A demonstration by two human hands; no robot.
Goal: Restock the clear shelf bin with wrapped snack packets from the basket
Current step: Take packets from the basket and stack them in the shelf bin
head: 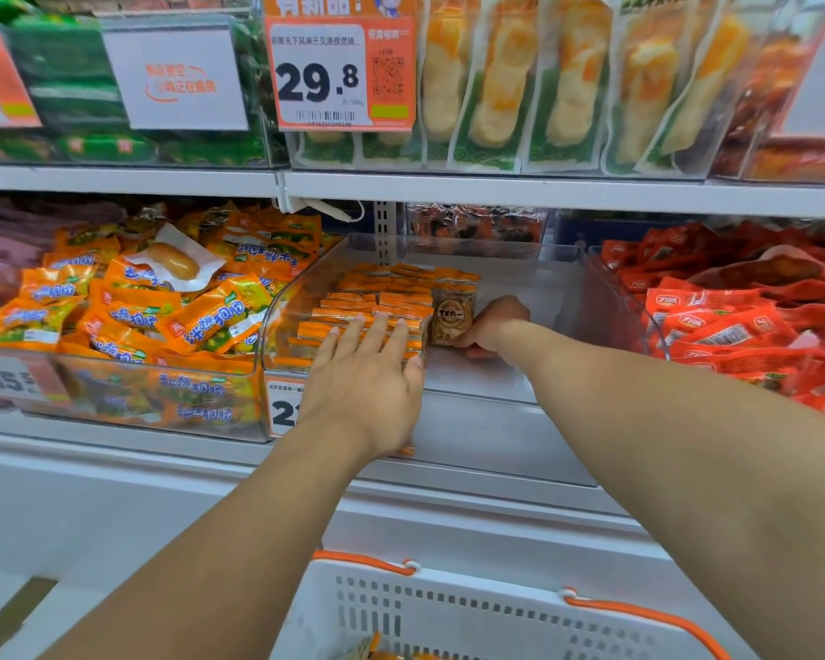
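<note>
The clear shelf bin (520, 364) sits on the middle shelf, its left part filled with rows of orange-edged wrapped snack packets (377, 297). My left hand (372, 373) lies flat with straight fingers pressed on the near packets of those rows. My right hand (491, 326) reaches into the bin and grips one upright packet (453, 316) with a round brown label, set against the right end of the rows. The white basket (496, 612) with orange handles stands below, a few packets showing at its bottom edge.
A bin of orange and yellow packets (129, 316) stands left of the clear bin, a bin of red packets (734, 321) to its right. The shelf above holds long white-edged pouches (567, 83) and a 29.8 price tag (341, 73). The bin's right half shows bare floor.
</note>
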